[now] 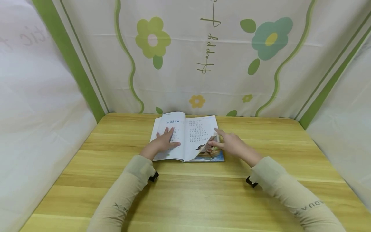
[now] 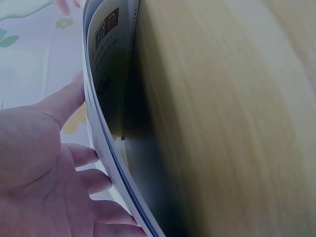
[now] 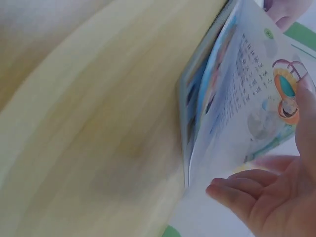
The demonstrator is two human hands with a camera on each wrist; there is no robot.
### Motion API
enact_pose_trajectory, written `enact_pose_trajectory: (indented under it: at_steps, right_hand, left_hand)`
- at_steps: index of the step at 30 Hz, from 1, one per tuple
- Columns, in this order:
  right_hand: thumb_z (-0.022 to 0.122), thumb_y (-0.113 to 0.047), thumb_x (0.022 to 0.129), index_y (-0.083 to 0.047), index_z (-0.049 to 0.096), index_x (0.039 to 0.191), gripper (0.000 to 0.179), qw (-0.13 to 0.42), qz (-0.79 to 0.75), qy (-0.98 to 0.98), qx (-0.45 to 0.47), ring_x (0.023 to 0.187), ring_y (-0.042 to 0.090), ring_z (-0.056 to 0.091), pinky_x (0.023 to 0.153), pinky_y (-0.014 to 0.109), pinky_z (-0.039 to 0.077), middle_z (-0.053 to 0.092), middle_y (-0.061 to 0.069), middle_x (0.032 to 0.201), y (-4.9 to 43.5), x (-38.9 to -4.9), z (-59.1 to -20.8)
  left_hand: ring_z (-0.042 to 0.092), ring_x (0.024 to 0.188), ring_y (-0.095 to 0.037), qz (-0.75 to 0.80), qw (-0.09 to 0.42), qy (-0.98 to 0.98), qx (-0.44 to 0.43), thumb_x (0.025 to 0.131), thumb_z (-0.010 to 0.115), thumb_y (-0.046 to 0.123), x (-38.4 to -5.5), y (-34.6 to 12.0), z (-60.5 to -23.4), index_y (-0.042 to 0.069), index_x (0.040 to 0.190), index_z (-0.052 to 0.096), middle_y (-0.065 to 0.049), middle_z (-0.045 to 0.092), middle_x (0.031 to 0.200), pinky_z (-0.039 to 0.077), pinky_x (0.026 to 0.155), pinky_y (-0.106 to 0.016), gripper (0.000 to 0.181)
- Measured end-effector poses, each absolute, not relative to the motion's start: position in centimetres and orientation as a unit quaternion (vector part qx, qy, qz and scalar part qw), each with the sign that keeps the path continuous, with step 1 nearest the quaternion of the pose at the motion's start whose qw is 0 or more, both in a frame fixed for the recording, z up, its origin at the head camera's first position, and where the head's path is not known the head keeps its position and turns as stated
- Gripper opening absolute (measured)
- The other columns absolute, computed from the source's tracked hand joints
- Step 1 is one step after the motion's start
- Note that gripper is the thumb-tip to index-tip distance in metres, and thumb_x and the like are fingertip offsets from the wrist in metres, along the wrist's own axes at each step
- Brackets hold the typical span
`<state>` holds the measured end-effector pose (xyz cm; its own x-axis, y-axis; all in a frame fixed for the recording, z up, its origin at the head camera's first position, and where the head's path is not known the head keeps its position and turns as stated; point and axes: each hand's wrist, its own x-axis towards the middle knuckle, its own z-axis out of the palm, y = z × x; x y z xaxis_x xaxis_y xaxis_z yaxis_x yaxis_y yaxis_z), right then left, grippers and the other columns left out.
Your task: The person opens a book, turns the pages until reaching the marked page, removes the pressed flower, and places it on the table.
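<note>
An open book (image 1: 200, 129) lies near the table's far edge, with printed text on both visible pages. My left hand (image 1: 165, 141) rests on the left page, fingers spread. In the left wrist view, the fingers of the left hand (image 2: 59, 168) lie against the page stack's edge. At the book's right side, my right hand (image 1: 230, 143) touches the right page, thumb and index finger extended and apart. That page's lower corner curls up, showing a colourful boat picture (image 1: 213, 154) beneath. The right wrist view shows the right thumb (image 3: 306, 113) against an illustrated page (image 3: 247, 94).
The wooden table (image 1: 191, 196) extends around the book. A white curtain (image 1: 179, 77) with flowers and green lines hangs behind it, and pale fabric walls (image 1: 37, 106) stand on both sides.
</note>
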<state>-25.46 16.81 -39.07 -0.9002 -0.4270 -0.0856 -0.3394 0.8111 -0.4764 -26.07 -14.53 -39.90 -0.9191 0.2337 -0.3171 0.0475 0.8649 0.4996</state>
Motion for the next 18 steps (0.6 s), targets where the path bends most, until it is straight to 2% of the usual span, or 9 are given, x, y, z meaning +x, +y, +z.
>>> enact_pose_trajectory:
  at_steps: [1, 2, 4, 5, 6, 8, 10, 13, 18]
  right_hand:
    - [0.058, -0.064, 0.097, -0.004, 0.013, 0.164, 0.101, 0.1, -0.245, 0.945, -0.193, 0.047, 0.013, 0.03, 0.056, 0.035, 0.04, 0.062, 0.021, 0.082, 16.7, -25.5, -39.1]
    - [0.058, -0.065, 0.096, -0.006, 0.003, 0.165, 0.106, 0.105, -0.261, 0.941, -0.187, 0.047, 0.017, 0.036, 0.056, 0.037, 0.042, 0.063, 0.022, 0.085, 16.5, -25.5, -39.1]
    - [0.06, -0.061, 0.097, -0.007, -0.013, 0.163, 0.113, 0.103, -0.304, 0.928, -0.189, 0.067, 0.03, 0.062, 0.069, 0.043, 0.053, 0.061, 0.033, 0.12, 16.1, -25.5, -39.1]
    - [0.062, -0.059, 0.098, -0.009, -0.019, 0.161, 0.114, 0.098, -0.325, 0.92, -0.195, 0.086, 0.039, 0.068, 0.079, 0.047, 0.056, 0.05, 0.037, 0.14, 15.8, -25.5, -39.2]
    - [0.063, -0.055, 0.098, -0.01, -0.024, 0.159, 0.115, 0.093, -0.349, 0.91, -0.203, 0.106, 0.046, 0.065, 0.09, 0.052, 0.054, 0.032, 0.037, 0.155, 15.6, -25.5, -39.3]
    - [0.064, -0.05, 0.1, -0.009, -0.026, 0.159, 0.114, 0.087, -0.392, 0.889, -0.222, 0.137, 0.052, 0.043, 0.108, 0.057, 0.042, -0.004, 0.025, 0.167, 14.9, -25.6, -39.3]
    - [0.064, -0.047, 0.101, -0.01, -0.024, 0.16, 0.112, 0.087, -0.419, 0.872, -0.239, 0.146, 0.05, 0.027, 0.115, 0.058, 0.032, -0.011, 0.019, 0.168, 14.3, -25.6, -39.3]
    - [0.064, -0.045, 0.101, -0.012, -0.018, 0.162, 0.107, 0.1, -0.436, 0.857, -0.257, 0.149, 0.047, 0.021, 0.116, 0.058, 0.029, -0.013, 0.013, 0.169, 13.5, -25.4, -39.1]
    - [0.066, -0.038, 0.101, -0.01, -0.01, 0.164, 0.102, 0.098, -0.405, 0.861, -0.293, 0.152, 0.041, 0.015, 0.119, 0.057, 0.024, -0.006, 0.014, 0.17, 12.1, -25.2, -39.1]
  left_hand:
    - [-0.007, 0.146, -0.061, 0.25, 0.187, 0.947, 0.074, 0.104, 0.058, 0.047, -26.1, -14.5, -39.9, 0.007, 0.165, 0.007, -0.023, -0.005, 0.168, 0.006, 0.117, -0.071, 0.089]
    - [-0.007, 0.146, -0.061, 0.249, 0.187, 0.947, 0.074, 0.104, 0.058, 0.047, -26.0, -14.5, -39.9, 0.007, 0.165, 0.007, -0.023, -0.005, 0.168, 0.006, 0.117, -0.071, 0.089]
    - [-0.007, 0.146, -0.06, 0.249, 0.187, 0.947, 0.076, 0.104, 0.058, 0.047, -26.0, -14.5, -39.8, 0.006, 0.165, 0.007, -0.023, -0.005, 0.168, 0.006, 0.117, -0.07, 0.089]
    - [-0.006, 0.146, -0.06, 0.249, 0.186, 0.947, 0.076, 0.104, 0.057, 0.046, -26.0, -14.5, -39.8, 0.006, 0.165, 0.007, -0.024, -0.005, 0.168, 0.006, 0.117, -0.07, 0.089]
    - [-0.006, 0.146, -0.061, 0.248, 0.186, 0.948, 0.076, 0.104, 0.057, 0.046, -26.0, -14.5, -39.8, 0.006, 0.165, 0.007, -0.024, -0.004, 0.168, 0.006, 0.117, -0.07, 0.089]
    - [-0.006, 0.146, -0.061, 0.248, 0.186, 0.948, 0.075, 0.104, 0.057, 0.046, -26.0, -14.5, -39.7, 0.006, 0.165, 0.007, -0.024, -0.004, 0.168, 0.006, 0.117, -0.07, 0.089]
    - [-0.006, 0.146, -0.061, 0.248, 0.187, 0.948, 0.075, 0.104, 0.057, 0.046, -26.0, -14.5, -39.8, 0.006, 0.165, 0.007, -0.024, -0.004, 0.168, 0.006, 0.117, -0.07, 0.089]
    - [-0.005, 0.146, -0.062, 0.252, 0.186, 0.947, 0.076, 0.104, 0.057, 0.046, -26.0, -14.4, -39.8, 0.006, 0.165, 0.007, -0.024, -0.004, 0.168, 0.007, 0.117, -0.07, 0.089]
    - [-0.006, 0.146, -0.061, 0.259, 0.187, 0.944, 0.084, 0.105, 0.056, 0.047, -26.1, -14.6, -39.7, 0.005, 0.165, 0.007, -0.025, -0.005, 0.168, 0.005, 0.117, -0.07, 0.088]
